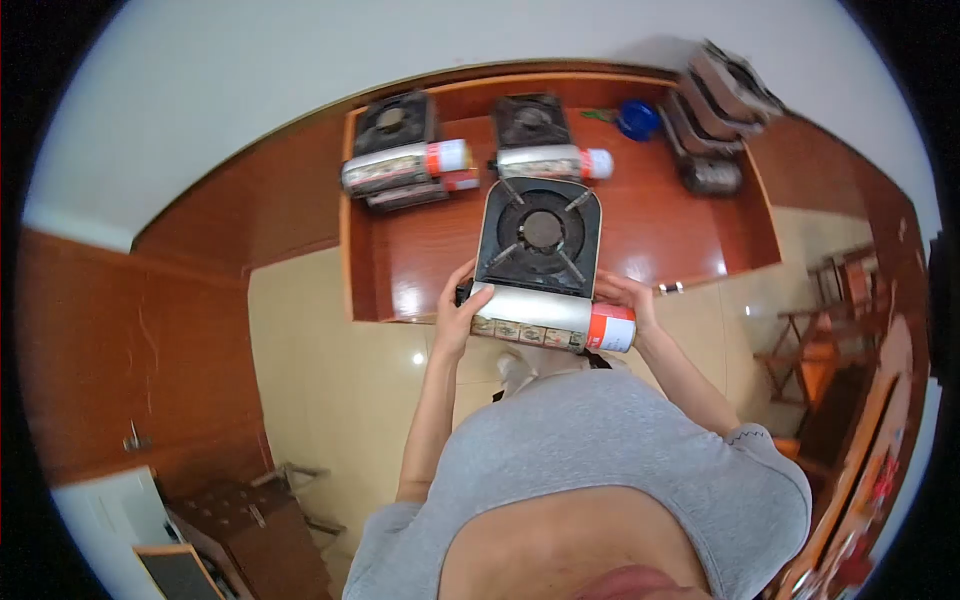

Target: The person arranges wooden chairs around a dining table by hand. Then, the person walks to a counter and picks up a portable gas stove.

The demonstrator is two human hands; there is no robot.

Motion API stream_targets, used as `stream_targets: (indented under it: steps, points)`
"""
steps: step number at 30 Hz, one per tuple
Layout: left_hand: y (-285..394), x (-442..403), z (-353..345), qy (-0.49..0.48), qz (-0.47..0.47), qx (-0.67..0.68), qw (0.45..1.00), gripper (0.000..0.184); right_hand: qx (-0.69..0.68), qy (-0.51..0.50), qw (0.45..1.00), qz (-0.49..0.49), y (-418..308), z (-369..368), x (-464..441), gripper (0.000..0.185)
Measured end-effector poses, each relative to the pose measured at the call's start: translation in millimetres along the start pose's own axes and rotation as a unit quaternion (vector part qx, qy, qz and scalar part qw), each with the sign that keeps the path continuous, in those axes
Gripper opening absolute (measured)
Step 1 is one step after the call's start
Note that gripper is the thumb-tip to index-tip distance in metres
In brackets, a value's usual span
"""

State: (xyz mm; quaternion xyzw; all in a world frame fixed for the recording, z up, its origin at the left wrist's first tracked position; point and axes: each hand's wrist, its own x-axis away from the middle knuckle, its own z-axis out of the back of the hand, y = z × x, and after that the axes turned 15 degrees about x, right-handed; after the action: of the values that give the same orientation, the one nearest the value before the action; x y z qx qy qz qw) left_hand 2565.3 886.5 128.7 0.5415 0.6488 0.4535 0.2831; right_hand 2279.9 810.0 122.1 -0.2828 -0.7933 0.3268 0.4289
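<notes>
Between my two hands is a portable gas stove [538, 270] with a black top, a round burner and pan supports. Its silver front faces me, and a red and white gas canister [615, 328] sticks out at the right end. My left hand [462, 308] grips the stove's left front corner, thumb over the silver panel. Around the right side, behind the canister, my right hand [627, 295] has hold of it, with some fingertips hidden. The stove is over the near edge of the reddish-brown table [430, 265]; whether it touches the surface I cannot tell.
At the back left, stacked stoves [405, 160] stand near another stove [535, 140]. A blue round object [637, 120] lies toward the right, beside a tall stack of stoves [715, 110]. Wooden folding chairs [815, 330] are on the right and a brown cabinet [250, 530] at lower left.
</notes>
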Motion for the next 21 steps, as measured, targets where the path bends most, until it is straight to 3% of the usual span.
stream_targets:
  steps: [9,16,18,21]
  points:
    - [-64,-65,20,-0.077,0.069,-0.055,0.993,0.054,-0.122,0.077,0.990,-0.009,87,42,-37,0.056]
    - [-102,-104,38,-0.117,0.119,-0.097,0.981,0.053,-0.136,0.170,0.976,-0.020,133,48,-56,0.055]
    - [-108,-107,30,-0.129,0.115,-0.096,0.980,0.054,-0.117,0.193,0.974,-0.009,128,48,-49,0.056]
    - [-94,-118,24,-0.205,0.093,-0.109,0.968,0.058,-0.066,0.225,0.968,0.091,117,31,-37,0.062]
